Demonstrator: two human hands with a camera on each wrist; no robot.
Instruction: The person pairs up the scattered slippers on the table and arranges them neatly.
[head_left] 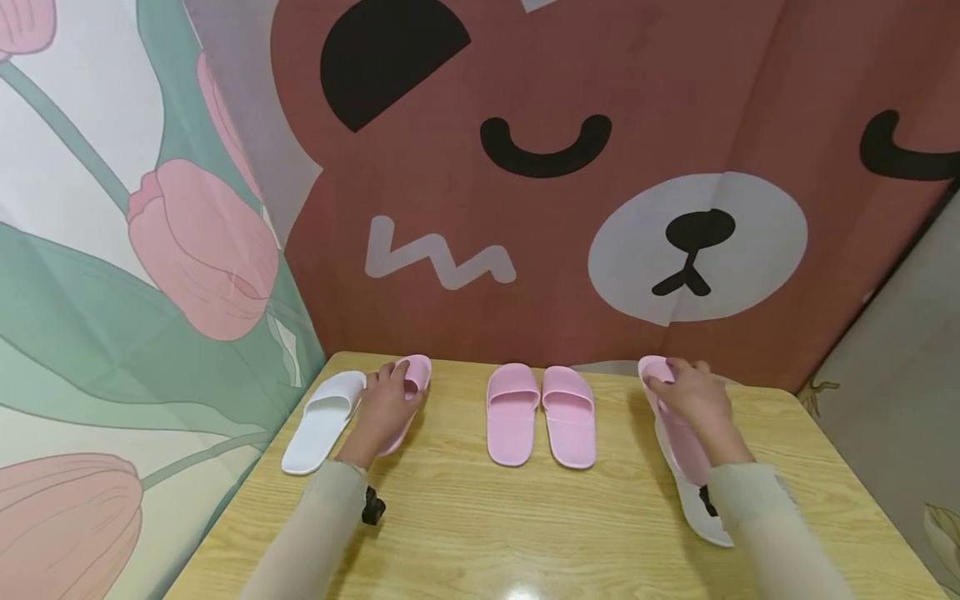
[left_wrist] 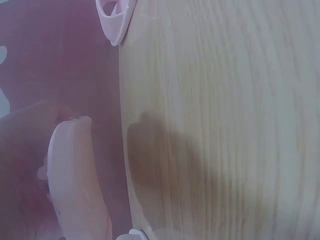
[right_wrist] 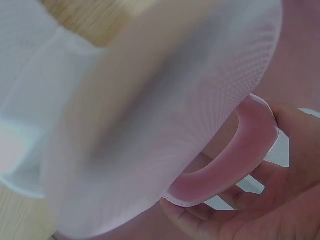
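Note:
At the left, my left hand (head_left: 385, 407) grips a pink slipper (head_left: 418, 369) by its strap end, beside a white slipper (head_left: 309, 439). In the left wrist view that slipper (left_wrist: 77, 185) is raised, its shadow falling on the wood. On the right side, my right hand (head_left: 697, 402) holds another pink slipper (head_left: 686, 450). The right wrist view shows fingers (right_wrist: 200, 222) around its pink strap (right_wrist: 230, 167), with the sole tilted up. Under and behind it lies a second white slipper (head_left: 702, 515), partly covered by the pink one and my wrist.
Two more pink slippers, a left one (head_left: 512, 429) and a right one (head_left: 572, 433), stand side by side in the middle of the wooden table (head_left: 465, 533). A brown bear-print cloth (head_left: 555, 275) hangs right behind the table; a tulip-print cloth (head_left: 210, 375) borders its left.

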